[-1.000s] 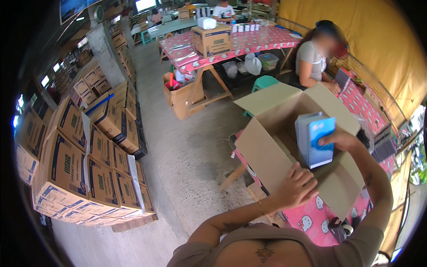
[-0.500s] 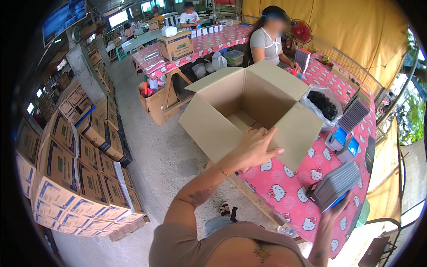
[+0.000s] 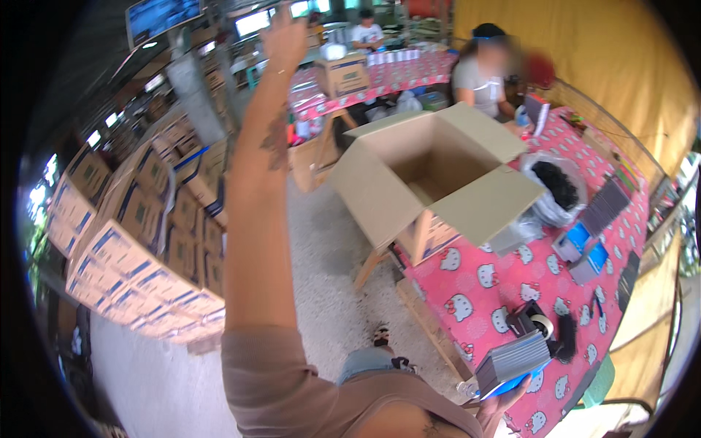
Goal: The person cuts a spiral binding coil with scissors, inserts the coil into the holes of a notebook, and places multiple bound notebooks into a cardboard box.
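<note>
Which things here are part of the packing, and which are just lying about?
In use: right hand holding stack of grey packs; open cardboard box; left hand raised, empty.
Lying about: tape dispenser; bag of black items; stacked cartons.

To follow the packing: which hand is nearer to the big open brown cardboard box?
Neither is touching it. The left hand is raised high, left of the big open brown cardboard box; the right hand holds a grey stack, farther below.

Grey concrete floor (image 3: 328, 248), yellow tarp wall (image 3: 584, 51), stacked cartons (image 3: 139, 248), pink-clothed trestle tables (image 3: 504, 292).
</note>
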A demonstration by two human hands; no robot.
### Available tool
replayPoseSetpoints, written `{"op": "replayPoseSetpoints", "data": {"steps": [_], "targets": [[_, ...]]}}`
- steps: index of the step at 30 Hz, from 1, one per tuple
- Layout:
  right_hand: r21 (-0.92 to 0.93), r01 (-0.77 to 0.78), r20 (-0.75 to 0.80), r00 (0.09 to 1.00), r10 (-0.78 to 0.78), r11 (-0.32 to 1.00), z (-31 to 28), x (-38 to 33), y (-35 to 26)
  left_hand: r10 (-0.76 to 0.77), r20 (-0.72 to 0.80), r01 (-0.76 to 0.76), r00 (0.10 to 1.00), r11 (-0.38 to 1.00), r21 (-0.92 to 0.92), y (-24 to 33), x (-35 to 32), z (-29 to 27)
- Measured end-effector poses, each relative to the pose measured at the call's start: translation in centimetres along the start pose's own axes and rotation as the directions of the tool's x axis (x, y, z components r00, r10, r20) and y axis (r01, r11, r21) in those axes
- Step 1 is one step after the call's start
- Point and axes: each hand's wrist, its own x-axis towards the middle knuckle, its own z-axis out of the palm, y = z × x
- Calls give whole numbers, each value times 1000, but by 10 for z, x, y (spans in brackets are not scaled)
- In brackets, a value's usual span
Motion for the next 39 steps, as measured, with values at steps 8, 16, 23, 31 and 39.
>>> {"op": "replayPoseSetpoints", "data": {"steps": [8,16,23,31,39], "targets": [[-34,-143,99,984,145,989,22,5,27,29,407,-18,913,999,-31,67,-34,15],[-133,-217,-29,976,215,967,51,9,44,576,536,208,617,538,-817,276,-207,-86],[-126,-373,-5,927,375,919,66,18,51,556,529,47,641,659,-751,312,-255,-91],[-48,-370,-89,927,365,928,47,3,60,560,387,-148,733,685,-713,278,-245,-90],[-96,-317,-142,943,302,944,59,24,73,603,318,-259,731,677,-689,217,-210,-91]]}}
